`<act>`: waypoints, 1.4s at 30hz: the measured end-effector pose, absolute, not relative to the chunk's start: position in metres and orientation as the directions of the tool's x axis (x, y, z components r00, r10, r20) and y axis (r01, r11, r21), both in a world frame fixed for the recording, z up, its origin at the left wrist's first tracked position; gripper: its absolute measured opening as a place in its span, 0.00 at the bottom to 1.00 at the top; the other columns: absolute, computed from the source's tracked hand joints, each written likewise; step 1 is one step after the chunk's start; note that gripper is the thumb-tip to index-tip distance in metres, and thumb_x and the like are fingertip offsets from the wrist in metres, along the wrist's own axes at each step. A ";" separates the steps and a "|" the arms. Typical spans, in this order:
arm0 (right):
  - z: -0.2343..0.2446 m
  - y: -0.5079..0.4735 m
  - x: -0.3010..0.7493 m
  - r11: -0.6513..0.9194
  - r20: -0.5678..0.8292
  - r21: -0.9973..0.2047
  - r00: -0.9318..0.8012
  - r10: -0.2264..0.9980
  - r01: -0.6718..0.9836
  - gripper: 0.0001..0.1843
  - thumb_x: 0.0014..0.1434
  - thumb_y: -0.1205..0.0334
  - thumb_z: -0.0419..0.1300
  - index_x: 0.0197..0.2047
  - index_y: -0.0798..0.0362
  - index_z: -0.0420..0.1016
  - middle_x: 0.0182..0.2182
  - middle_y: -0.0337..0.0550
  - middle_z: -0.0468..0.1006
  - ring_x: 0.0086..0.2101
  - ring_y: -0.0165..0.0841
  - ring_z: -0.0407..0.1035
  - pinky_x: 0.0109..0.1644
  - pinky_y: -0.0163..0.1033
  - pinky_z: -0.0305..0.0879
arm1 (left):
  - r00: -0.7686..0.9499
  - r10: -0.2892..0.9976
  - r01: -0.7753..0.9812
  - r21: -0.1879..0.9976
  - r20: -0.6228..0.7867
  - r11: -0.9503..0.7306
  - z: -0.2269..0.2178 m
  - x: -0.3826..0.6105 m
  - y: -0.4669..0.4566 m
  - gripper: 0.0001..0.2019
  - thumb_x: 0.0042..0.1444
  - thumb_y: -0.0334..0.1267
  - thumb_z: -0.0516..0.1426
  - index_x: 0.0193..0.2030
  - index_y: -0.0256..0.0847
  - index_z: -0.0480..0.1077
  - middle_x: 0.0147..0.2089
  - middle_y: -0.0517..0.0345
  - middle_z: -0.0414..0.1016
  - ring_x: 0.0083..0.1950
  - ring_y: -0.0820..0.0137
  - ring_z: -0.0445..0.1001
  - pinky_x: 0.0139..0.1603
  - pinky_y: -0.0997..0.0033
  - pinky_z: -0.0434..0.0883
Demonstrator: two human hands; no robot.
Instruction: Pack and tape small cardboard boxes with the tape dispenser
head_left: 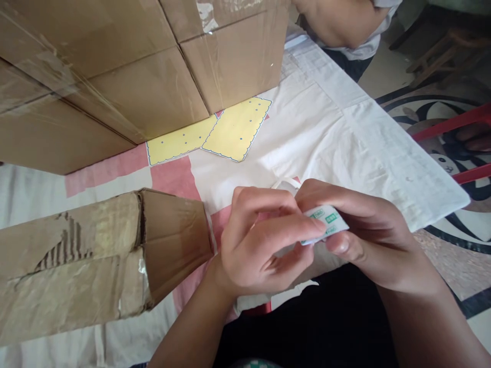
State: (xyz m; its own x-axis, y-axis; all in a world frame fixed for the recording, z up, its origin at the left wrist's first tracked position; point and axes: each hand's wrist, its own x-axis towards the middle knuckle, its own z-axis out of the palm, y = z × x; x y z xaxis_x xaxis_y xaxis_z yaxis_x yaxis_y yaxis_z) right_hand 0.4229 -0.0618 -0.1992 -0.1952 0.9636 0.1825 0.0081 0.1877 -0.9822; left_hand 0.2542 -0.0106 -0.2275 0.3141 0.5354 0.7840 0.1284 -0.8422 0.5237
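Note:
Both my hands meet at the near edge of a table covered in white cloth. My left hand and my right hand are closed together on a small white packet with green print, pinched between thumbs and fingers. A bit of white material shows just behind my fingers. Two yellow cards with scalloped blue edges lie flat on the cloth farther back, partly under a box.
Large taped cardboard boxes fill the far left. A torn open cardboard box lies at near left beside my left wrist. Another person's arm shows at the top right. A red chair frame stands on the patterned floor at right.

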 end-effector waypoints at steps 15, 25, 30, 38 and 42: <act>-0.198 -0.063 0.424 0.215 0.230 -0.973 -0.267 0.936 -0.084 0.14 0.66 0.54 0.62 0.52 0.49 0.76 0.36 0.42 0.73 0.35 0.32 0.68 0.42 0.40 0.66 | 0.229 0.463 0.057 0.463 0.856 -0.884 -0.230 0.259 -0.009 0.13 0.51 0.30 0.68 0.39 0.43 0.70 0.39 0.63 0.70 0.30 0.78 0.67 0.28 0.72 0.73; -0.197 -0.062 0.419 0.039 0.123 -0.970 -0.349 0.929 -0.240 0.12 0.70 0.53 0.57 0.45 0.52 0.74 0.33 0.40 0.70 0.32 0.30 0.64 0.36 0.36 0.64 | 0.214 0.519 0.092 0.512 0.828 -0.854 -0.227 0.260 -0.015 0.09 0.54 0.34 0.64 0.40 0.45 0.69 0.39 0.63 0.69 0.29 0.78 0.67 0.29 0.70 0.75; -0.197 -0.062 0.419 0.024 0.118 -0.965 -0.354 0.928 -0.260 0.12 0.69 0.53 0.57 0.45 0.52 0.73 0.33 0.40 0.70 0.32 0.30 0.64 0.37 0.35 0.64 | 0.215 0.540 0.067 0.539 0.814 -0.840 -0.226 0.262 -0.014 0.08 0.55 0.33 0.63 0.38 0.45 0.67 0.37 0.64 0.69 0.29 0.78 0.67 0.27 0.72 0.73; -0.198 -0.063 0.420 0.016 0.101 -0.972 -0.356 0.929 -0.234 0.12 0.70 0.52 0.57 0.46 0.51 0.74 0.34 0.40 0.70 0.33 0.30 0.65 0.38 0.36 0.66 | 0.214 0.510 0.002 0.522 0.833 -0.853 -0.228 0.260 -0.013 0.10 0.51 0.30 0.64 0.40 0.39 0.70 0.39 0.61 0.69 0.31 0.78 0.69 0.30 0.69 0.73; -0.199 -0.063 0.420 0.023 0.079 -0.987 -0.363 0.928 -0.157 0.11 0.70 0.54 0.57 0.44 0.52 0.75 0.36 0.42 0.72 0.37 0.32 0.68 0.44 0.38 0.68 | 0.315 0.527 0.066 0.536 0.789 -0.842 -0.228 0.257 -0.016 0.15 0.54 0.36 0.62 0.50 0.38 0.74 0.39 0.59 0.65 0.35 0.74 0.68 0.33 0.69 0.73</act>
State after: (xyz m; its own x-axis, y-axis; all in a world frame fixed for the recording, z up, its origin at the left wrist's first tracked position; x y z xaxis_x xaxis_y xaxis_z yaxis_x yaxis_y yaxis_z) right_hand 0.4195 -0.0627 -0.1987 -0.3631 0.9284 0.0793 -0.1571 0.0229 -0.9873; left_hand 0.2575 -0.0160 -0.2283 0.3154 0.5272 0.7891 0.0662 -0.8417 0.5359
